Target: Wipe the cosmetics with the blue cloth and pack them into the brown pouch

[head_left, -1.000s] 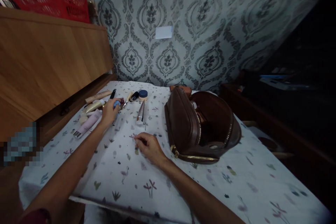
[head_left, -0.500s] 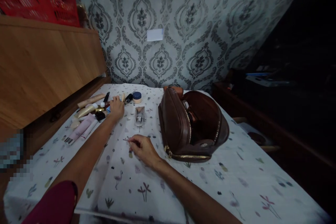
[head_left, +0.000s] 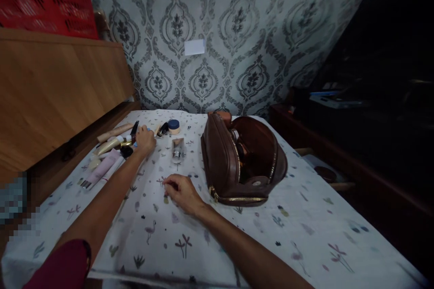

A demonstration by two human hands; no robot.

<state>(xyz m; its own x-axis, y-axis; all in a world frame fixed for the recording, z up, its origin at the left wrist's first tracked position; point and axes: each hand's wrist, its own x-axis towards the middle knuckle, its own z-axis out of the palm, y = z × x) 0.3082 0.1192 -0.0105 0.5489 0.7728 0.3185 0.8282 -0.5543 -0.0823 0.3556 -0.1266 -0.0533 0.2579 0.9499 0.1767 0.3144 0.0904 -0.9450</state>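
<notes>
My left hand (head_left: 145, 140) reaches into a group of cosmetics on the left, fingers bent down; whatever they grip is hidden. Around it lie a pink tube (head_left: 103, 165), a cream-coloured tube (head_left: 110, 145), a dark compact-like item (head_left: 126, 151) and a slim black item (head_left: 134, 127). Just right of the hand are a black-capped item (head_left: 163, 129) and a jar with a blue lid (head_left: 174, 127). My right hand (head_left: 183, 193) rests on the cloth with its fingers curled together, nothing visible in them. A clear tube with a silver cap (head_left: 176, 149) lies beyond it.
A brown cosmetic bag (head_left: 219, 158) stands unzipped right of my right hand, several items inside. The patterned cloth (head_left: 257, 244) covers the table. A wooden cabinet (head_left: 64, 86) with a red basket (head_left: 47, 4) borders the left; a patterned wall (head_left: 224, 72) rises behind.
The view has shifted slightly, so everything sits a little further left. My left hand stays among the cosmetics with only a slight shift. My right hand keeps its place on the cloth.
</notes>
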